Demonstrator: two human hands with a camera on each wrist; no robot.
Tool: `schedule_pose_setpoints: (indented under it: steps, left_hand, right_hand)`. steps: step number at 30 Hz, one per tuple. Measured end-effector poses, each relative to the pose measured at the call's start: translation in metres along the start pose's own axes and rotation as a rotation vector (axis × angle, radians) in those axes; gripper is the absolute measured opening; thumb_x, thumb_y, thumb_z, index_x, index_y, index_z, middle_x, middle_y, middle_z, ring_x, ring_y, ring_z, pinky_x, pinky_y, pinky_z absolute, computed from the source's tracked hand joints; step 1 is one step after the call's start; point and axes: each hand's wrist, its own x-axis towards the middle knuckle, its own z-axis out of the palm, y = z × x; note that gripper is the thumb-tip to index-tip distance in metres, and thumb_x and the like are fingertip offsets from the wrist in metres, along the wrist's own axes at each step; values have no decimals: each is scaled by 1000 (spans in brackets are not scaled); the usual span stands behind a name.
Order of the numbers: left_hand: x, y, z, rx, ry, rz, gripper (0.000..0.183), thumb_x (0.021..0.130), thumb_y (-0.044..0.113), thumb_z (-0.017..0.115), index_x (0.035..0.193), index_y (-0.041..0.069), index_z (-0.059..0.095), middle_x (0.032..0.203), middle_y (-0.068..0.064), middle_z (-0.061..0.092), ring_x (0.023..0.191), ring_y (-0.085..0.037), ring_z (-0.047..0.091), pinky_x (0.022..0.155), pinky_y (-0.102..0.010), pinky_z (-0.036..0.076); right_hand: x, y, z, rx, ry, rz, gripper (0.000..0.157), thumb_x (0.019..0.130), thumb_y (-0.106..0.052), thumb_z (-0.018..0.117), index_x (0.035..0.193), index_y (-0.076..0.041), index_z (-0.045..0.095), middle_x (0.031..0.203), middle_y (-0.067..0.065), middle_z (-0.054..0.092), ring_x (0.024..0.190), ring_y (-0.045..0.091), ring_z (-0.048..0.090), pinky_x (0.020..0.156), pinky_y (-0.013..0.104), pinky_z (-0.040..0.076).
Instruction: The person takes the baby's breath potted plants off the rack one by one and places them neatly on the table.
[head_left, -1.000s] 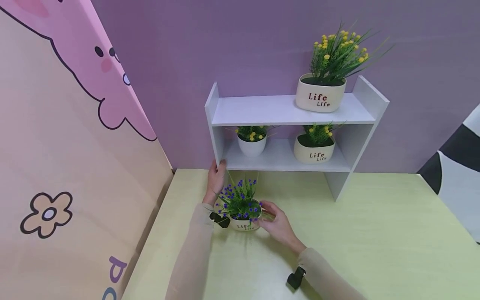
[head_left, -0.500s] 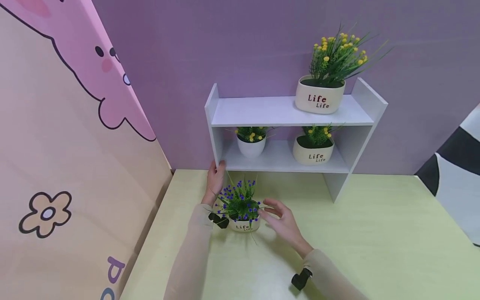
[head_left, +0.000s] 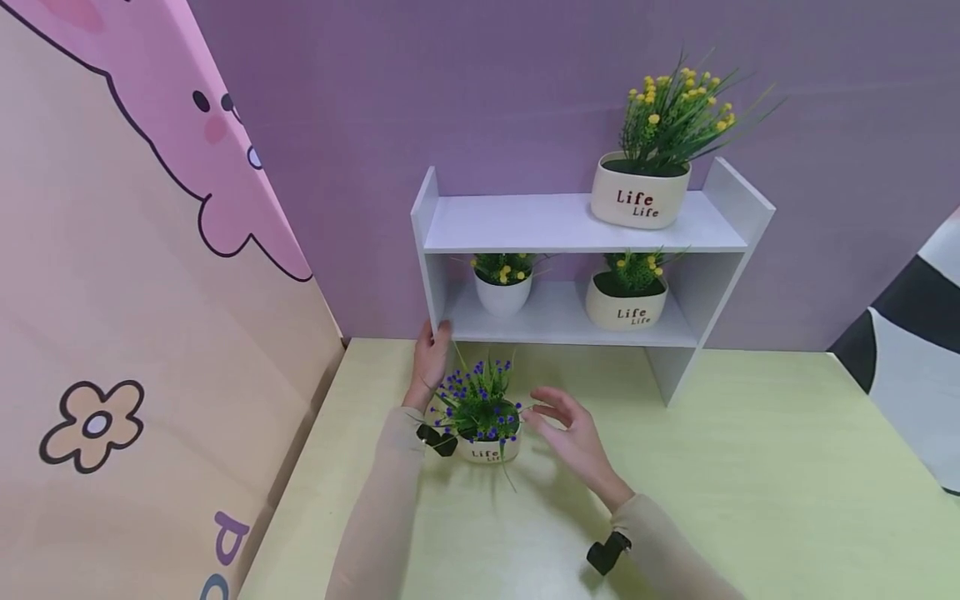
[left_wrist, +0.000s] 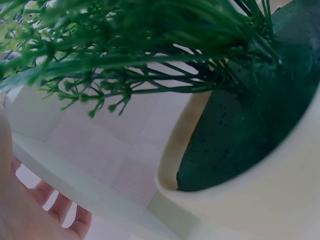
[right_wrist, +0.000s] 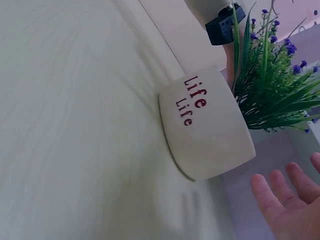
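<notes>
My left hand [head_left: 431, 358] grips the lower front edge of the left side panel of a white two-tier shelf [head_left: 510, 223]; in the left wrist view its fingers [left_wrist: 60, 207] show beyond the panel. A cream oval flowerpot [right_wrist: 210, 125] lettered "Life", with grass and purple flowers [head_left: 480, 400], stands upright on the table in front of the shelf. Just right of it my right hand [head_left: 566, 433] is held with relaxed, spread fingers, apart from the pot's wall and holding nothing. Whether a leaf touches its fingertips I cannot tell.
A cream pot [head_left: 637, 196] with yellow flowers stands at the top tier's right. Below are a white round pot [head_left: 504, 293] on the left and another cream pot [head_left: 628, 307] on the right. A purple wall [head_left: 337, 167] stands behind, a patterned panel [head_left: 112, 292] to the left.
My right hand has let go of the purple-flowered pot and drawn slightly away to the right. The pot stays where it was, and my left hand keeps its grip on the shelf.
</notes>
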Motion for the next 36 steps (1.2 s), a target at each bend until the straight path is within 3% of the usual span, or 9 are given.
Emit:
schedule_pose_setpoints:
  steps: [10,17,20,22,25,27,33,36]
  left_hand:
    - [1,1,-1,-8,-4,5,55,113,32,45,162,7,42,149,-27,57,130,-42,59,102,-52,49]
    - [1,1,-1,-26,-3,15,55,113,31,46,162,5,42,150,-28,56,131,-44,58,103,-57,49]
    - [1,0,0,-37,-5,19,55,113,30,47,162,5,42,150,-28,56,129,-43,59,100,-53,50]
    - [1,-2,0,-42,-11,13,55,113,31,47,161,6,43,150,-27,56,127,-41,59,96,-47,49]
    - [1,-2,1,-30,-15,6,55,113,32,47,161,5,44,148,-27,57,124,-38,60,91,-38,47]
    - [2,-2,1,-23,-14,6,55,112,32,47,160,4,44,147,-27,58,122,-38,60,90,-38,48]
    - [4,-1,-1,-9,-17,13,58,112,34,46,162,5,42,151,-27,56,131,-42,58,103,-54,50]
    - [3,-3,-3,-9,-21,13,58,112,34,46,163,6,41,152,-27,55,134,-44,57,106,-58,49]
  right_hand:
    - [6,-17,-10,5,14,-62,56,96,-14,80,146,-1,57,147,18,65,134,47,61,95,20,56]
    - [10,-25,-18,-21,16,-89,56,95,-12,81,144,0,58,147,19,64,133,42,63,96,20,57]
    - [11,-28,-22,-44,34,-77,54,95,-15,82,143,-4,61,147,15,65,130,30,66,95,20,57]
    - [10,-31,-26,-62,48,-72,52,96,-18,82,142,-6,63,146,12,66,126,15,68,96,19,56]
    - [10,-37,-33,-91,54,-70,50,97,-21,80,142,-7,63,147,10,66,117,-5,64,96,17,55]
    - [11,-41,-39,-103,57,-74,50,98,-22,79,143,-6,62,147,11,66,114,-11,62,95,16,54]
    - [17,-51,-55,-128,69,-105,50,99,-22,79,143,-5,62,145,12,65,124,11,67,94,13,54]
    - [18,-56,-60,-143,66,-129,48,99,-22,78,142,-7,63,145,11,65,124,11,67,93,12,54]
